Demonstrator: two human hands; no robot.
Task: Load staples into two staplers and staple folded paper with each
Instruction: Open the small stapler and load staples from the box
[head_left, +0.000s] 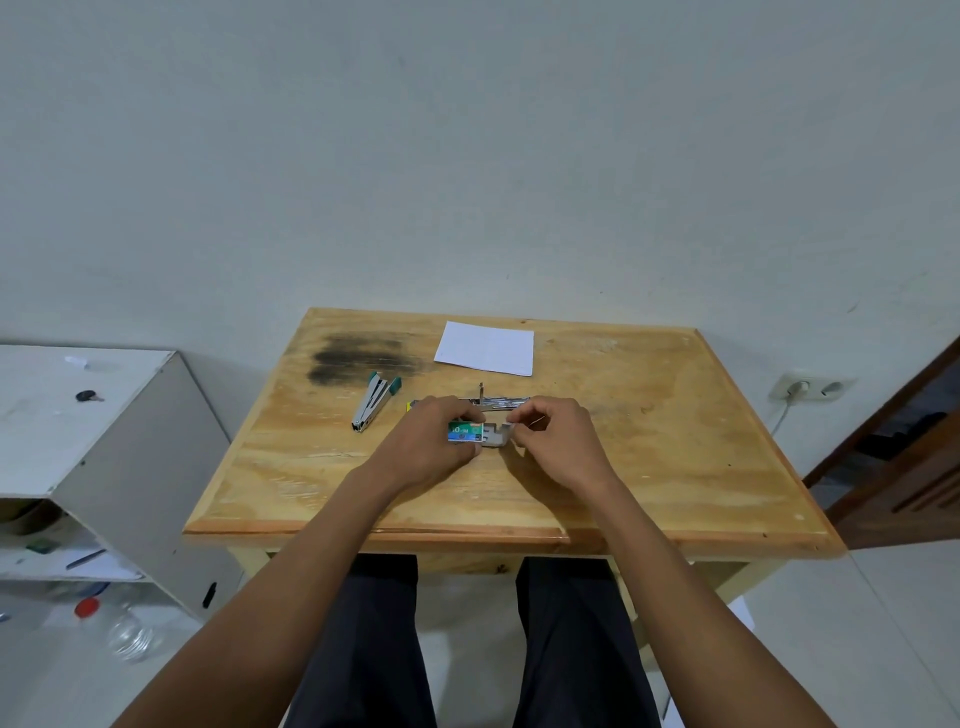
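My left hand (434, 436) grips a small green and blue staple box (464, 432) above the middle of the wooden table (675, 467). Its grey inner tray (497, 434) sticks out to the right, and my right hand (553, 436) pinches at that tray's end. Just behind my hands lies a second stapler (498, 402), swung open, metal showing, with a yellow end partly hidden by my left hand. A green-handled stapler (372, 401) lies open to the left. A folded white paper (487, 348) rests at the far edge.
A dark smudge (358, 356) marks the table's back left. A white shelf unit (104, 447) stands to the left with a bottle (124, 629) on the floor. A wall socket (810, 387) and a wooden door (904, 467) are to the right.
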